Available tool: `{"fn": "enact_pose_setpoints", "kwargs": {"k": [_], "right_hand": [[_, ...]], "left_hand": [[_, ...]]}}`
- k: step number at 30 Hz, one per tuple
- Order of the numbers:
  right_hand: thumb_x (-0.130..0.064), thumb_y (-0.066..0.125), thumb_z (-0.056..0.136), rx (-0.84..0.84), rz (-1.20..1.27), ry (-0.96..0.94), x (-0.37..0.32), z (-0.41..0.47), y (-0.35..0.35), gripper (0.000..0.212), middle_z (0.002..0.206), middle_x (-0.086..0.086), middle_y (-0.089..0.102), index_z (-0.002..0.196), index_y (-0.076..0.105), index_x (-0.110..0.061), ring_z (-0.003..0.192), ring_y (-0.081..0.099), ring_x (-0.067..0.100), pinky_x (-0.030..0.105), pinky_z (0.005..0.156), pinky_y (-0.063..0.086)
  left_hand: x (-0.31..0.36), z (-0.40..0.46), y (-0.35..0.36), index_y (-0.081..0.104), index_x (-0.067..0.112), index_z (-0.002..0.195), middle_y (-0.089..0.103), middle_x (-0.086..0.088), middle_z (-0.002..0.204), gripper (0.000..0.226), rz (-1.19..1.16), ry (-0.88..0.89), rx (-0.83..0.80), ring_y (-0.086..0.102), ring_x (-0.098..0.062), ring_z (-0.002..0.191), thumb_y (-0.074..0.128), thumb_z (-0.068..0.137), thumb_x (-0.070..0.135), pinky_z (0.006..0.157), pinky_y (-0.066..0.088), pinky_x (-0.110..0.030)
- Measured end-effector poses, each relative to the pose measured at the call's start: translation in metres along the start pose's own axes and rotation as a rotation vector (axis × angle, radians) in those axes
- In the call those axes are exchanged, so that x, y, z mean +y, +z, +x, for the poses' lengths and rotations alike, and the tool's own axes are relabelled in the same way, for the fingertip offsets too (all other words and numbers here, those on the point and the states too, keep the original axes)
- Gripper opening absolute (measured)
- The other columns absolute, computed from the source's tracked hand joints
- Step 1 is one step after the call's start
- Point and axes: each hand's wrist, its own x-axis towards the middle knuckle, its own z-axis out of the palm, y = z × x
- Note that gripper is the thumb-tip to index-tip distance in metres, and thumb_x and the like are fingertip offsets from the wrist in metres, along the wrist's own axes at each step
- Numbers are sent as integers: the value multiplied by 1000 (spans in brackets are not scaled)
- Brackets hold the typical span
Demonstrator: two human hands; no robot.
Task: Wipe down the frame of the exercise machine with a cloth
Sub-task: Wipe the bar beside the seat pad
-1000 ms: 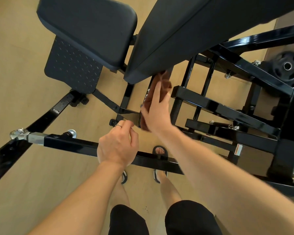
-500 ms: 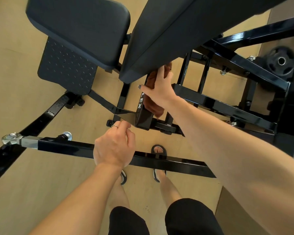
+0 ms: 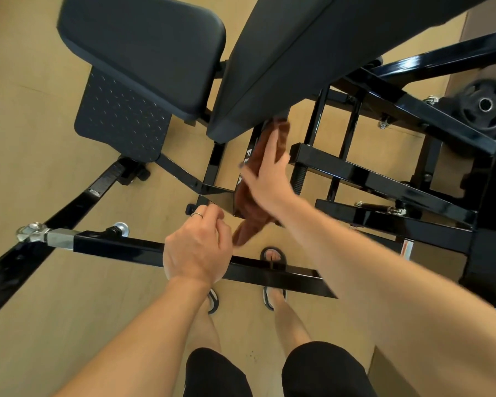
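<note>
Brown cloth (image 3: 265,179) slides back down the lettered post (image 3: 245,164) below the backrest (image 3: 312,53) under your flat, released right hand (image 3: 267,179); left hand (image 3: 196,247) grasps the crossbar (image 3: 121,246) — frame wiping continues.

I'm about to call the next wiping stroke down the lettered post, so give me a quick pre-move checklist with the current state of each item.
1. Brown cloth under the right hand, flat against the lettered post: ok.
2. Cloth fully gathered: not ok, its lower end hangs loose below the hand.
3. Left hand resting on the front crossbar: ok.
4. Left hand out of the wiping path: ok, it sits beside the hanging cloth end.
5. Post surface already clean: cannot tell.
</note>
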Motion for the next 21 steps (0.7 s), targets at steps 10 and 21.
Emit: {"fn": "enact_pose_setpoints", "kwargs": {"k": [10,21], "right_hand": [[-40,62,99,88,-81,53,8,-29,27,102,161,12,20,157,-22,-39,134,49,34,51,108,48],[-36,62,101,-190,-212,90,8,-90,5,88,152,11,48,164,3,-20,129,57,30,37,102,50]], "left_hand": [[-4,2,2,57,24,91,52,10,75,24,-33,48,-7,46,-10,53,37,103,32,41,41,-26],[-9,5,8,52,32,92,58,12,77,33,31,23,-58,56,-10,61,27,103,50,56,53,-29]]}}
